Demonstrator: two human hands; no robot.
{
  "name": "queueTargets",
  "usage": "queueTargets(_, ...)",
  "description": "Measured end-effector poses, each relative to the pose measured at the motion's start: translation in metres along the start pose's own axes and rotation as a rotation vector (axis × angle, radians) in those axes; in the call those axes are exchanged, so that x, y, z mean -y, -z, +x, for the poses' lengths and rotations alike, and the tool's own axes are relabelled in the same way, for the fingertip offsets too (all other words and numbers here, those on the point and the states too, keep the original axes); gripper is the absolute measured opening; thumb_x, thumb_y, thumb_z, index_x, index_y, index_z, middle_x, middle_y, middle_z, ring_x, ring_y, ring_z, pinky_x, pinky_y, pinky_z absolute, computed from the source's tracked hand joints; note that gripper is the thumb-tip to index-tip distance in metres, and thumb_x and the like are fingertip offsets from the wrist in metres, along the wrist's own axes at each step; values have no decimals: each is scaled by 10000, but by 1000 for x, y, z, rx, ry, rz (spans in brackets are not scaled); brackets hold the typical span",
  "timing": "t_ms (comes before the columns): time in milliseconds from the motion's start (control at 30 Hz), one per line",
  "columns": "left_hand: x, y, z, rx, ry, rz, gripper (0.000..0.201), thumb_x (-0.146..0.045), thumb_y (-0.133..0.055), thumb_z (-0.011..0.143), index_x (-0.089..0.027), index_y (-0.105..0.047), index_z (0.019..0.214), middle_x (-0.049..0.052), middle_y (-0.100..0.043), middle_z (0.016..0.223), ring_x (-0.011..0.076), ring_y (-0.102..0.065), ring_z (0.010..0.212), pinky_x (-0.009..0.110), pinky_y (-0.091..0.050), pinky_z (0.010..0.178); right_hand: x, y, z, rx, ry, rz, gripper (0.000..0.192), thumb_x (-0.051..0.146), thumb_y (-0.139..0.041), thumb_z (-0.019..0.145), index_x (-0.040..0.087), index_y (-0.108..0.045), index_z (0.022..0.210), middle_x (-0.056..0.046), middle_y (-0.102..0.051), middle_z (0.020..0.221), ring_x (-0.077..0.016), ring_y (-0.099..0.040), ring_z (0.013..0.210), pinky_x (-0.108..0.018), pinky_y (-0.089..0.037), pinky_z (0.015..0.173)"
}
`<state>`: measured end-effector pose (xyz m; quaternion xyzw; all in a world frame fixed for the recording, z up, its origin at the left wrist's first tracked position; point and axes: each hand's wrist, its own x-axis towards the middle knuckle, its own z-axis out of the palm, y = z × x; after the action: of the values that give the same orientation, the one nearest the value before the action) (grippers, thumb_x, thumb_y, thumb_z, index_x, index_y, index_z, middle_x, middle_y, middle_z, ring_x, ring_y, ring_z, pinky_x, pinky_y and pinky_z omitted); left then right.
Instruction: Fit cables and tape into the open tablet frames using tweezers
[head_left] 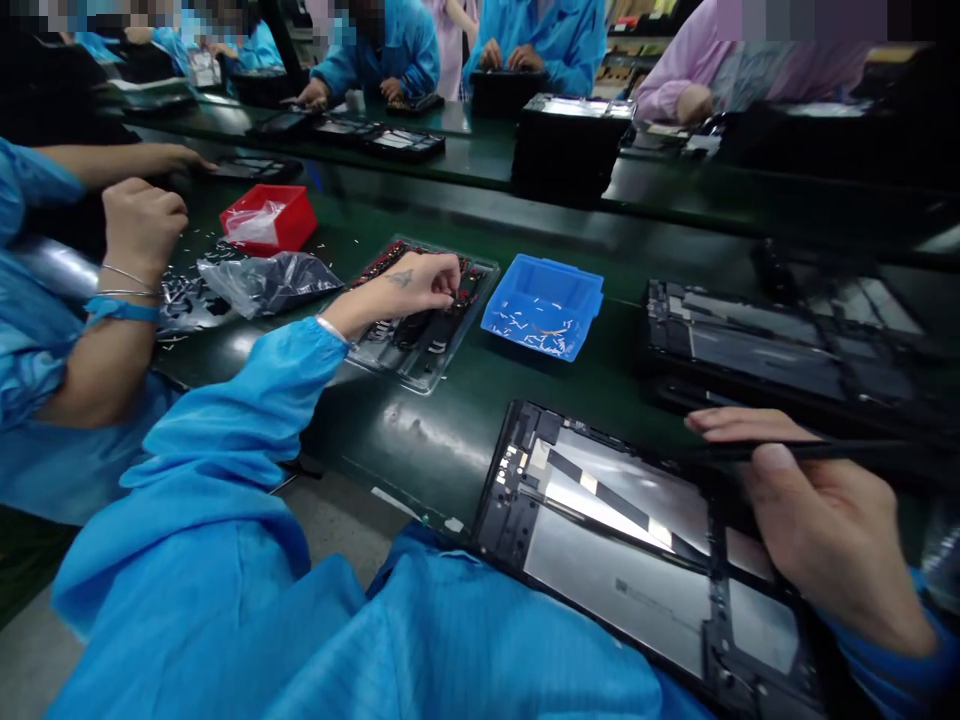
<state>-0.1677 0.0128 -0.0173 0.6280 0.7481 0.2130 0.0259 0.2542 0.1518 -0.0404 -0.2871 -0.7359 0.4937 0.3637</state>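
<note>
My left hand (409,287) reaches out over a clear plastic tray (431,355) of small black and red parts, fingertips pinched down on a part in it. My right hand (825,520) holds a thin black stylus-like tool (825,452) over the right edge of an open tablet back frame (637,560) that rests on my lap and the bench edge. A blue bin (544,305) with small white bits sits just right of the tray.
A red bin (268,217) and a grey plastic bag (266,282) lie at the left. Another tablet frame (765,350) lies at the right. A co-worker's arm (112,300) is at the left; more people work across the green bench (420,440).
</note>
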Motion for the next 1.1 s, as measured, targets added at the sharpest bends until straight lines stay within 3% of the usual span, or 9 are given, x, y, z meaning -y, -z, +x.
queueTargets(100, -54, 23, -22, -132, -98, 48, 113, -188, -643, 877, -180, -661, 989, 9, -693, 867, 157, -665, 792, 275, -487, 716, 20, -15, -6, 63, 11, 132, 115, 376, -727, 852, 264, -746, 830, -53, -726, 819, -269, -714, 909, -444, -567, 896)
queueTargets(167, -104, 26, -33, -242, -256, 177, 117, -210, -560, 959, -188, -667, 1001, 26, -691, 911, 177, -672, 823, 313, -501, 721, 31, -32, -7, 149, -204, 283, 114, 352, -749, 846, 254, -736, 903, -6, -668, 721, -158, -611, 645, -292, -508, 605)
queueTargets(267, -166, 9, -43, -383, -635, 387, 232, -194, -463, 1021, -182, -693, 992, 70, -685, 924, 202, -664, 842, 341, -534, 688, 38, -55, -3, 432, -485, 571, 246, 433, -649, 932, 203, -730, 903, 24, -570, 685, -91, -441, 577, -247, -417, 574)
queueTargets(367, -194, -20, -43, -435, -1057, 493, 194, -214, -544, 999, -172, -732, 984, 88, -705, 921, 202, -667, 813, 327, -569, 652, 35, -65, 4, 398, -518, 688, 285, 458, -718, 882, 192, -703, 782, 37, -520, 665, -89, -422, 610, -232, -385, 592)
queueTargets(467, -198, -42, -35, -426, -1221, 504, 178, -211, -579, 978, -165, -750, 997, 92, -714, 967, 199, -686, 861, 308, -602, 722, 31, -61, 6, 276, -534, 634, 236, 421, -822, 785, 209, -739, 845, 41, -549, 699, -82, -432, 611, -222, -364, 576)
queueTargets(667, -198, -54, -26, -374, -1230, 422, 178, -187, -553, 994, -181, -730, 991, 66, -723, 941, 173, -687, 835, 293, -608, 736, 27, -54, 9, 200, -413, 501, 219, 411, -809, 792, 207, -745, 843, 21, -613, 704, -87, -460, 588, -232, -352, 538)
queueTargets(767, -195, -54, -22, -372, -1059, 265, 131, -213, -589, 995, -138, -695, 984, 79, -714, 864, 180, -672, 782, 301, -585, 667, 27, -53, 10, 168, -336, 415, 214, 392, -812, 781, 193, -748, 827, 38, -559, 606, -87, -453, 551, -233, -346, 516)
queueTargets(867, -189, -51, -17, -373, -831, 290, 104, -183, -564, 1002, -143, -658, 987, 82, -707, 867, 180, -642, 750, 307, -560, 645, 30, -53, 11, 184, -260, 346, 200, 369, -798, 786, 182, -755, 843, 51, -529, 563, -83, -443, 517, -227, -323, 486)
queueTargets(1100, -187, -47, -18, -265, -762, 369, 191, -139, -453, 1032, -151, -630, 962, 80, -685, 896, 173, -635, 809, 284, -542, 662, 36, -54, 10, 221, -171, 257, 183, 360, -743, 831, 177, -748, 832, 48, -529, 581, -85, -445, 532, -236, -334, 494)
